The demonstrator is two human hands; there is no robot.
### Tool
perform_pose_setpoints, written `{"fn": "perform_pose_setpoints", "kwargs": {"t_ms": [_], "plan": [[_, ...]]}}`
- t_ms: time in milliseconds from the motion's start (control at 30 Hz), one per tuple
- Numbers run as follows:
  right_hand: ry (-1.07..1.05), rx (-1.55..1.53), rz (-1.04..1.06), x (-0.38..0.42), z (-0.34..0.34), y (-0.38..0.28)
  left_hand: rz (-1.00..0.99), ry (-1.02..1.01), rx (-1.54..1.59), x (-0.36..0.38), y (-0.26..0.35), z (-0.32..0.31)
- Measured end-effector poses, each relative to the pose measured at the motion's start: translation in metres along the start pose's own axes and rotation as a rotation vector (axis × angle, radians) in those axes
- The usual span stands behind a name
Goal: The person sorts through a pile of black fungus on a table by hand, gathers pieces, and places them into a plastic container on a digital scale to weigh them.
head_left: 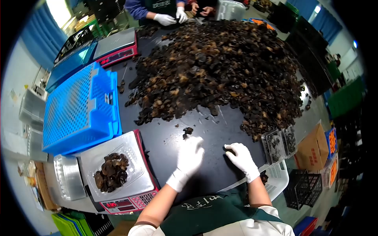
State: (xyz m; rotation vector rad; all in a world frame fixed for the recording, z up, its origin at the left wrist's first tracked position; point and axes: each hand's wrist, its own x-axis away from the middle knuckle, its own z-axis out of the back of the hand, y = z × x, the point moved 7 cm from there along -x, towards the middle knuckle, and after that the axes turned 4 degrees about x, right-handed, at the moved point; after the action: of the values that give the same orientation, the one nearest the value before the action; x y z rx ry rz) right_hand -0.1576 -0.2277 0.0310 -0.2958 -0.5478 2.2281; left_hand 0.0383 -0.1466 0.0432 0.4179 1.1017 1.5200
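My left hand (190,157), in a white glove, is over the dark table (169,137), its fingertips slightly blurred. A small dark wood ear mushroom (188,131) shows right at those fingertips, and the fingers look closed on its near end. To the right, my right hand (241,159), also gloved, hovers above the table edge with thumb and forefinger apart; nothing shows between them. Beyond both hands spreads a large heap of wood ear mushrooms (212,67). On my left, a scale (138,198) carries a clear plastic box (138,173) with several mushrooms (112,173) inside.
A blue crate (75,114) stands behind the scale, with a second scale (116,43) farther back. Clear boxes (272,147) sit at the right table edge above a white basket (278,179). Across the table, a co-worker's gloved hands (165,19) touch the heap's far side.
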Motion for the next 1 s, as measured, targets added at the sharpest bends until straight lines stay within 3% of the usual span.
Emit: {"fn": "perform_pose_setpoints", "kwargs": {"t_ms": [100, 167, 300, 433, 500, 567, 633, 700, 767, 833, 967, 1000], "plan": [[-0.027, 0.154, -0.102, 0.017, -0.017, 0.008, 0.261, 0.054, -0.254, -0.028, -0.056, -0.003], [0.027, 0.156, -0.115, 0.027, -0.022, 0.013, 0.169, -0.052, -0.542, -0.034, -0.077, -0.021], [0.084, 0.101, -0.149, 0.057, -0.025, 0.042, 0.036, -0.15, -0.475, -0.022, -0.081, -0.043], [0.133, 0.111, -0.211, 0.099, 0.0, 0.066, -0.067, -0.207, -0.08, 0.015, -0.038, -0.068], [0.049, 0.25, -0.383, 0.13, 0.008, 0.092, 0.062, -0.4, 0.223, 0.04, -0.022, -0.094], [-0.109, 0.166, -0.552, 0.166, 0.015, 0.115, 0.871, -0.528, 0.893, 0.071, -0.02, -0.119], [-0.249, 0.349, -0.592, 0.183, 0.025, 0.116, 1.011, -0.552, 1.449, 0.084, -0.007, -0.129], [-0.258, 0.332, -0.594, 0.178, 0.033, 0.105, 1.142, -0.561, 1.544, 0.091, 0.004, -0.127], [-0.042, 0.183, -0.446, 0.159, 0.041, 0.083, 1.142, -0.573, 1.582, 0.09, 0.02, -0.118], [0.023, 0.06, -0.326, 0.138, 0.046, 0.055, 1.127, -0.595, 1.608, 0.09, 0.028, -0.111], [0.126, -0.435, -0.276, 0.11, 0.043, 0.009, 1.114, -0.558, 1.572, 0.089, 0.042, -0.094], [0.044, -0.567, -0.281, 0.104, 0.041, -0.004, 1.119, -0.538, 1.576, 0.092, 0.042, -0.092]]}}
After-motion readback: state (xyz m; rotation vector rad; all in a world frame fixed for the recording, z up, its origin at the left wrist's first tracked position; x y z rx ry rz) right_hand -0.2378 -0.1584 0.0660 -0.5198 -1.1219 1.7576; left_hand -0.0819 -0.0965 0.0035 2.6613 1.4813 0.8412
